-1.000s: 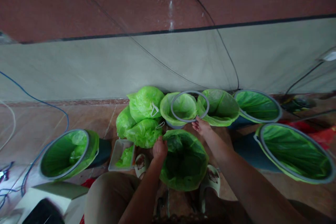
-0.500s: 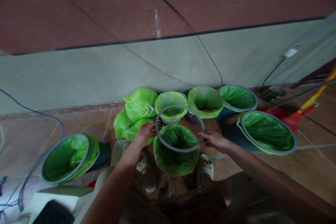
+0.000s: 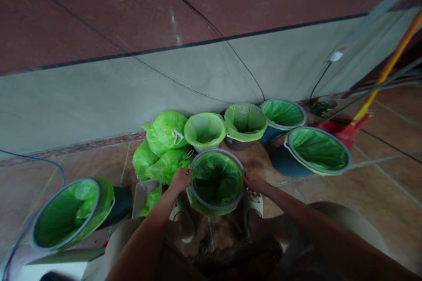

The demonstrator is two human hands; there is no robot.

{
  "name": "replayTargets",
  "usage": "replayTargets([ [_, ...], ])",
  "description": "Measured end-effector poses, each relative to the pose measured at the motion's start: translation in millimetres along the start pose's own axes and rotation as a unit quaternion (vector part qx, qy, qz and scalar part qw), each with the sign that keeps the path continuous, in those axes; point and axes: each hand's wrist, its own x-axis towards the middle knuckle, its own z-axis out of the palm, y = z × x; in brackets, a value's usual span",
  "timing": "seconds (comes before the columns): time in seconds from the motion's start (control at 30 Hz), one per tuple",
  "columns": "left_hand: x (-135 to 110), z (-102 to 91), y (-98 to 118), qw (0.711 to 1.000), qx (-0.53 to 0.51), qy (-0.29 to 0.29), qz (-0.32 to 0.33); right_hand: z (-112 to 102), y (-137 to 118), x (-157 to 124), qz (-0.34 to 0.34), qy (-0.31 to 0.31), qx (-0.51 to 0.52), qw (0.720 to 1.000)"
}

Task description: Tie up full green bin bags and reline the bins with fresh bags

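Note:
A trash bin lined with a green bag (image 3: 218, 180) stands on the floor between my feet. Around its mouth sits a grey plastic rim ring (image 3: 219, 207), and the bag's edge hangs outside below it. My left hand (image 3: 182, 180) is closed on the ring's left side. On the opposite side, my right hand (image 3: 253, 182) also grips the ring; some of its fingers are hidden. The bin's body is mostly covered by the bag.
Tied green bags (image 3: 166, 134) lie by the wall, above a white tub (image 3: 141, 195). Lined bins (image 3: 206, 131) stand along the wall, with another bin (image 3: 293, 158) at right and a tilted one (image 3: 66, 215) at left. A red broom (image 3: 352, 129) is far right.
Both hands have lowered the grey ring from above the bin onto its bag-covered mouth. The camera view has shifted slightly, moving the surroundings mostly leftward.

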Motion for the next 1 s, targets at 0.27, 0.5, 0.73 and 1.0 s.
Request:
replayTargets([
  [0.27,0,3.6,0,0.992,0.113,-0.036,-0.052,12,-9,2,-0.017,-0.008,-0.048,0.999],
  [0.5,1,-0.2,0,0.989,0.126,-0.052,-0.057,0,-21,-2,0.006,-0.027,-0.07,0.997],
  [0.73,0,-0.8,16,0.995,0.091,-0.023,-0.024,-16,-8,-2,0.041,-0.013,-0.097,0.994],
  [1.0,-1,6.6,15,0.993,0.105,-0.048,-0.038,-5,-8,-3,0.002,-0.043,-0.074,0.996],
])
